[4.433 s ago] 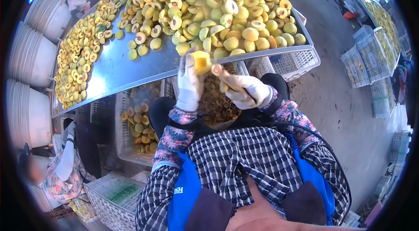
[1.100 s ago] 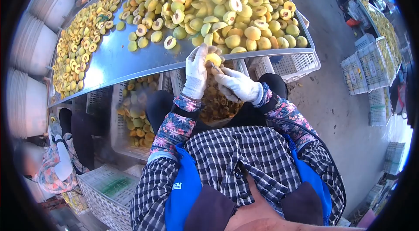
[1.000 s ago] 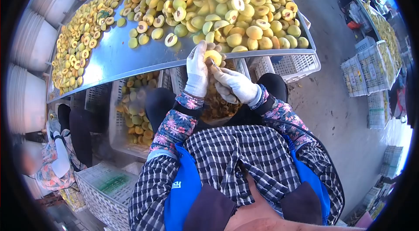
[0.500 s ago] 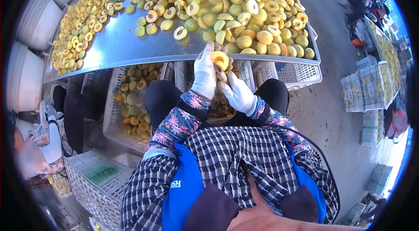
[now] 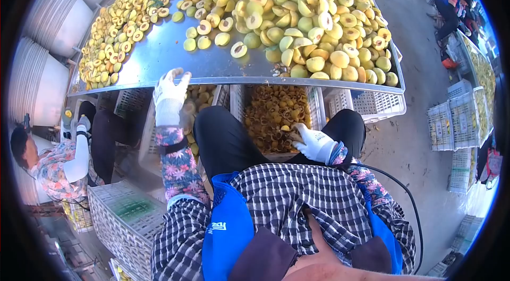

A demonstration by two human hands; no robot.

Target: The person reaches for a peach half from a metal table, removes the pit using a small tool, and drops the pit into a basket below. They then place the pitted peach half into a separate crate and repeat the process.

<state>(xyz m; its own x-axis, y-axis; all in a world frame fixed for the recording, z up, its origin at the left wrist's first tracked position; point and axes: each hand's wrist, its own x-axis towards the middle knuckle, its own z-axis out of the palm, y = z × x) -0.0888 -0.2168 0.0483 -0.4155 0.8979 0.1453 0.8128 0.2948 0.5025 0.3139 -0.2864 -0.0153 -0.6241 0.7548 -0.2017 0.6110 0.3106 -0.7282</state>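
Note:
My left hand [image 5: 171,96], in a white glove, is at the near edge of the metal table [image 5: 154,58], with fingers apart and nothing seen in them. Beneath it is a crate of halved fruit [image 5: 200,93]. My right hand [image 5: 317,144], also gloved, hovers low over a crate of brownish-yellow scraps [image 5: 276,113] between my knees. Its fingers are bent together; what they hold, if anything, is too small to make out. Yellow-green stone fruit halves [image 5: 297,10], like peaches or apricots, are heaped on the table, some showing brown centres.
A second pile of fruit halves [image 5: 125,31] lies at the table's left. White crates [image 5: 366,101] stand below the table. Another person [image 5: 69,161] sits to my left beside a woven crate [image 5: 125,217]. Stacked crates [image 5: 446,127] and people are at the right. A black cable [image 5: 404,188] runs by my right arm.
My hands have parted from around a fruit half at the table edge. The left went left; the right dropped over the scraps crate. The fruit half is no longer between them. The view shifted slightly.

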